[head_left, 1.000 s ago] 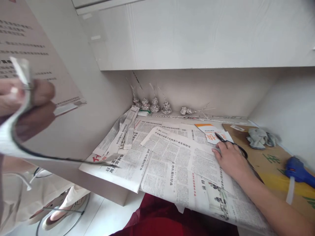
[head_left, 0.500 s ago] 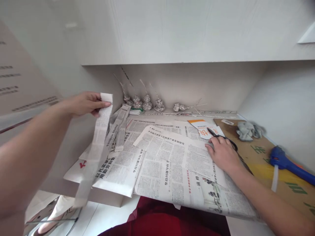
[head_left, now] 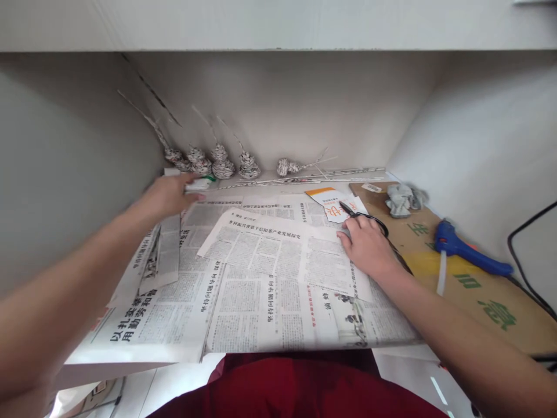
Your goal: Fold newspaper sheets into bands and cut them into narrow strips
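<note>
My left hand point(head_left: 172, 194) is at the back left, on the upper ends of several cut newspaper strips point(head_left: 169, 249). Its thumb and forefinger are apart, pointing at a small white packet with a green edge point(head_left: 201, 184). My right hand point(head_left: 369, 247) lies with outstretched fingers on the newspaper sheets point(head_left: 256, 296), its fingertips against black-handled scissors point(head_left: 348, 209). The blades rest over a torn white and orange card point(head_left: 333, 203). A loose cut newspaper piece point(head_left: 278, 249) lies on top of the larger sheets.
Several coiled-paper gourd shapes point(head_left: 223, 165) stand along the back wall; another point(head_left: 289, 167) lies on its side. Thin rolled paper sticks point(head_left: 304, 177) lie before it. On the right, cardboard point(head_left: 418, 278) holds a blue glue gun point(head_left: 470, 249) and a crumpled grey cloth point(head_left: 400, 200).
My left hand has lowered the long newspaper strip onto the other strips at the left and loosened its pinch. My right hand has stayed by the scissors. The view has turned left and down.
</note>
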A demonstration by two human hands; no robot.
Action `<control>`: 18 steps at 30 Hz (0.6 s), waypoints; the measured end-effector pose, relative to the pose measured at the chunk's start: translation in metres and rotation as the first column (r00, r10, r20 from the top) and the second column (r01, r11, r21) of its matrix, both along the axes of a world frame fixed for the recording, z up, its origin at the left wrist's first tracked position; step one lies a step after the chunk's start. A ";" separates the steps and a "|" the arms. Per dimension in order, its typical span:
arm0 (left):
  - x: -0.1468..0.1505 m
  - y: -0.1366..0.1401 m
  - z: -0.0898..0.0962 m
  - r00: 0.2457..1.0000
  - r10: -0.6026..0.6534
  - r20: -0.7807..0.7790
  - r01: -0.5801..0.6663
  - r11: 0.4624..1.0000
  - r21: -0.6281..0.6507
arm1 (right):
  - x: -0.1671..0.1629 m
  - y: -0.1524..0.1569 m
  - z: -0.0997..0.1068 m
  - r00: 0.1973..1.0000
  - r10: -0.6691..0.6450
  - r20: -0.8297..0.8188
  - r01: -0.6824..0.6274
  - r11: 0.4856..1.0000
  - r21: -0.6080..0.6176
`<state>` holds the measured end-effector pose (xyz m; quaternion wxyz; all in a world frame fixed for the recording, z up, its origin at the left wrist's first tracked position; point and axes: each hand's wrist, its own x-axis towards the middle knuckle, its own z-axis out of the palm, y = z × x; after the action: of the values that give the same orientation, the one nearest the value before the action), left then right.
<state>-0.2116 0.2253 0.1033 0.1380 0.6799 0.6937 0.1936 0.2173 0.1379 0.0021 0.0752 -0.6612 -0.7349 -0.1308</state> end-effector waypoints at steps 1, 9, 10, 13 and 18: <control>0.008 -0.010 -0.011 0.998 -0.065 0.000 0.065 0.997 -0.046 | -0.001 0.000 0.000 1.000 -0.004 0.000 0.004 1.000 0.001; 0.037 -0.054 -0.066 0.999 0.003 0.045 0.002 0.995 -0.095 | -0.001 -0.004 0.001 1.000 -0.019 -0.018 0.020 0.999 0.036; 0.038 -0.057 -0.068 0.998 0.028 0.063 -0.022 0.996 -0.092 | -0.001 -0.005 0.001 1.000 -0.014 -0.026 0.015 0.999 0.042; 0.041 -0.066 -0.070 0.991 0.065 0.117 -0.055 0.995 -0.082 | 0.002 -0.006 -0.002 0.998 0.002 -0.060 0.002 0.998 0.063; 0.037 -0.095 -0.074 0.965 0.023 0.260 -0.002 0.997 -0.083 | 0.010 -0.002 -0.004 0.985 0.076 -0.153 -0.059 0.992 0.111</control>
<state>-0.1748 0.1303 0.0291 0.2544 0.6380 0.6811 0.2535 0.2273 0.1354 -0.0017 0.1722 -0.6391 -0.7407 -0.1147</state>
